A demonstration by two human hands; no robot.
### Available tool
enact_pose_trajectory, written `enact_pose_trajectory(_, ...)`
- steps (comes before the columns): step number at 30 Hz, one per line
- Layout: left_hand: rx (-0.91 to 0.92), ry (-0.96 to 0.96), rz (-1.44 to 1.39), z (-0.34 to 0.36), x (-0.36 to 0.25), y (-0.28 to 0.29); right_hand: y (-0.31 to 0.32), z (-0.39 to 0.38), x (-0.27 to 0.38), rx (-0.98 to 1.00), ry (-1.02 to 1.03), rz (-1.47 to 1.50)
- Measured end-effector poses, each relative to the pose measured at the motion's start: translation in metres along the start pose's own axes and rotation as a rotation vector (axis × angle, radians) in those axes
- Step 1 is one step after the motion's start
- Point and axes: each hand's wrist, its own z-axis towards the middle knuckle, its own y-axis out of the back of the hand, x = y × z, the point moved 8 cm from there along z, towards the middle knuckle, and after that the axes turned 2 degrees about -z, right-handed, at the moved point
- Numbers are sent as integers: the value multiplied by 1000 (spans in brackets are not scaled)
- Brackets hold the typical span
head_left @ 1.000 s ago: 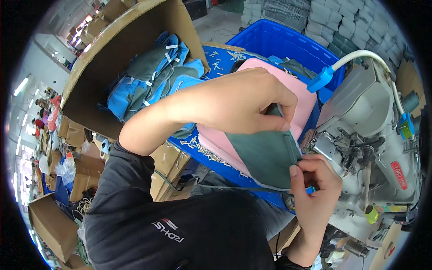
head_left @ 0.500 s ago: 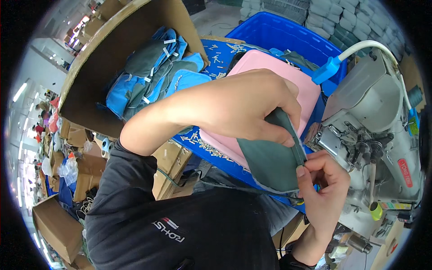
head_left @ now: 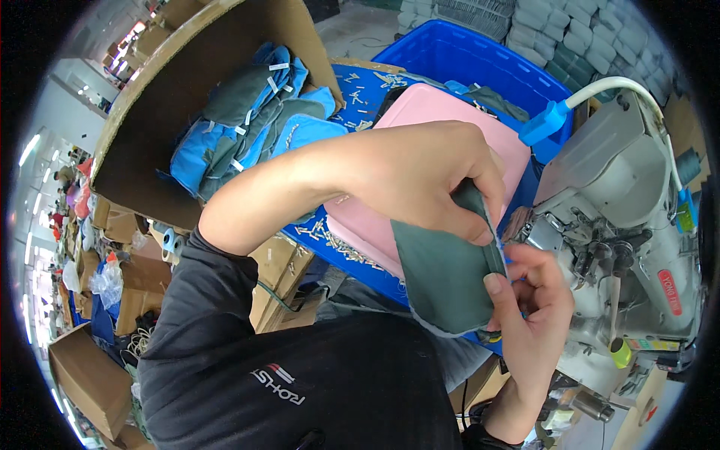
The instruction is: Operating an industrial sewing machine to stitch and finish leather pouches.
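A dark grey-green fabric piece point(head_left: 444, 279) hangs over the near side of a pink plastic panel point(head_left: 429, 103). My left hand point(head_left: 439, 176) reaches across the panel, pinching the upper part of the fabric's right edge between thumb and fingers. Lower on the same edge is my right hand point(head_left: 534, 300). Its thumb lies on the front of the cloth and its other fingers curl beside and behind it. A narrow folded band runs along this edge between the hands. The left hand covers the fabric's top.
To the right stands a grey sewing machine point(head_left: 626, 187), with a blue-tipped white hose point(head_left: 544, 124) above it. A cardboard box point(head_left: 139, 150) at left holds blue and grey fabric pieces point(head_left: 255, 135). Small pale bits litter the blue table point(head_left: 356, 266). A blue crate point(head_left: 442, 46) stands behind.
My right thumb has shifted slightly left along the cloth, and the right fingers have spread from a tighter pinch. The fabric's lower end swings a little down and left. My left hand keeps its grip.
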Motion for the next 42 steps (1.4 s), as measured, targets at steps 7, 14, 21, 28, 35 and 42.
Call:
enact_pose_trajectory(7,91,41,13,11,13,-7,-5,0,-23,111,-67,-35)
enact_pose_trajectory(14,135,23,-14,21,27,-12,-3,1,-30,88,-94,-33)
enact_pose_trajectory(21,209,-45,-25,32,34,-23,-1,3,-43,146,-94,-176)
enact_pose_trajectory(28,304,-33,51,55,61,-33,3,6,-73,134,-193,67)
enact_pose_trajectory(35,217,3,161,86,101,-41,19,21,-104,21,-258,118)
enact_pose_trajectory(42,126,46,-7,113,132,-50,33,35,-117,-75,-265,196)
